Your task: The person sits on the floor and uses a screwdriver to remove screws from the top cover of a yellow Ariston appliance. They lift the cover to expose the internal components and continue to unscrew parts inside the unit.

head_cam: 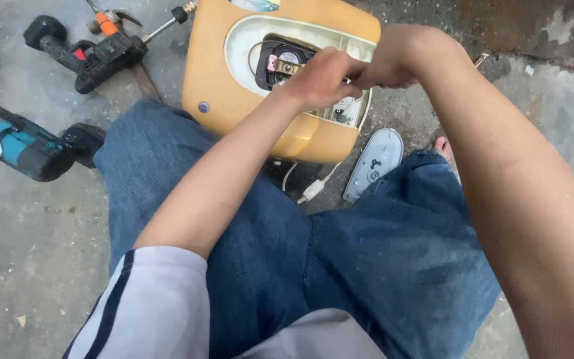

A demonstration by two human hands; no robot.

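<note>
Grey sleeve (154, 306) with dark stripe sits closest to the lens, blue jeans (340, 266) just past it; person is seated on the concrete floor (28, 219), knees apart.

Yellow appliance housing (224, 73) lies on the floor between the knees, open side up. Pale inner recess shows a black round part (284, 63) with a small fan-like centre.

Left hand (320, 76) is over the recess, fingers curled in a pinch; what the grip holds is hidden, cannot tell. Right hand (396, 56) meets it from the other side, fingertips touching the left hand's, grip also closed around something too small to see. Both hands sit above the right part of the opening.

White cable with plug (313, 189) trails from under the housing. Grey sandal (375, 163) lies just beside it, toes partly visible.

Left of the housing: black cordless drill (94, 53) with a long bit, and a teal cordless tool (24, 149) near the left knee.
</note>
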